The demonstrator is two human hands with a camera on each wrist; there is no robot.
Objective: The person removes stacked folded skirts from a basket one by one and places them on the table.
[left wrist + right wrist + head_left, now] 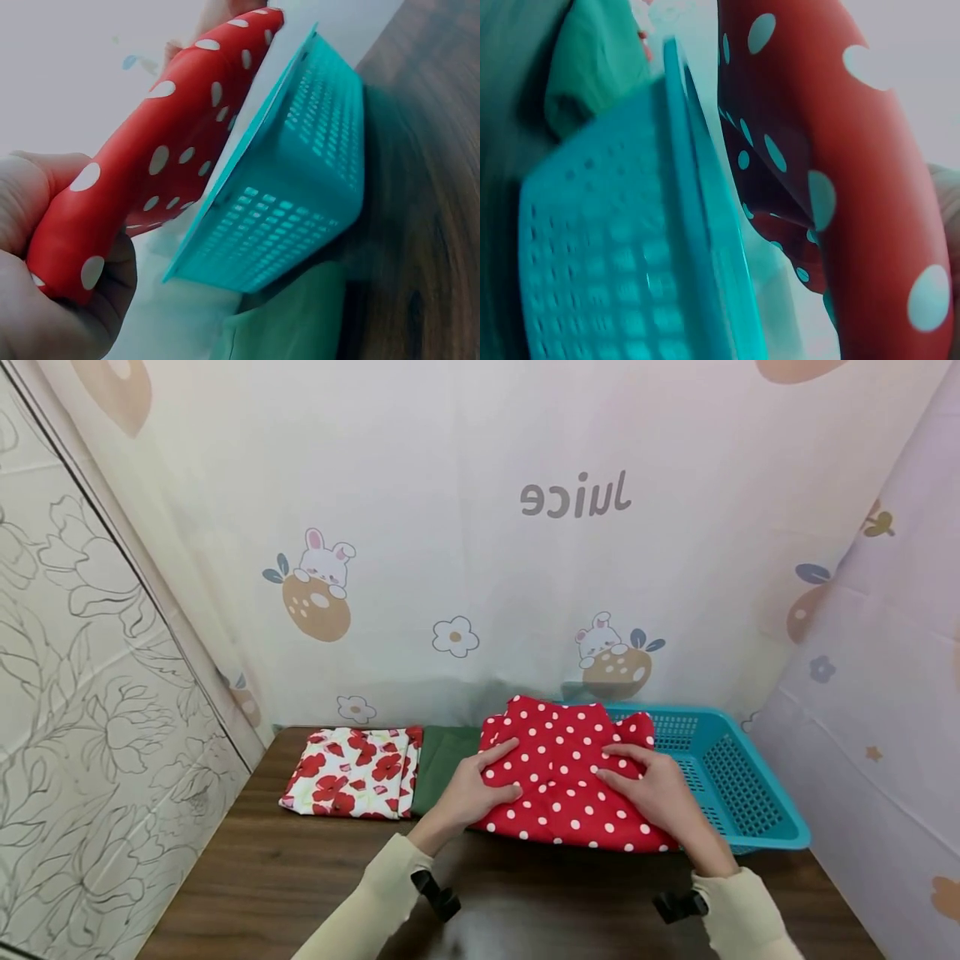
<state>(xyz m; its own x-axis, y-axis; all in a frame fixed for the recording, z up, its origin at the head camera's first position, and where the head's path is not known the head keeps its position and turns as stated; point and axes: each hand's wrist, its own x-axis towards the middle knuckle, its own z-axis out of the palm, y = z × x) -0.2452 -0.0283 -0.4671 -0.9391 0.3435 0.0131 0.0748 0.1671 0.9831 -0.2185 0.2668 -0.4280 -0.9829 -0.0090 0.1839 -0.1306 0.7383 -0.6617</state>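
A red cloth with white polka dots, folded into a thick bundle, is held up in front of the teal basket. My left hand grips its left side, and in the left wrist view the thumb and curled fingers close round the folded edge. On the opposite side my right hand holds the cloth with the thumb over its face; the fingers beneath are hidden. Both wrist views show a gap between the raised cloth and the basket's rim. The teal perforated basket stands on the table, partly covered by the cloth.
Left of the basket lies a folded green cloth, partly hidden by the red one. Beside it is a folded white cloth with red flowers. A printed curtain hangs behind the dark wooden table.
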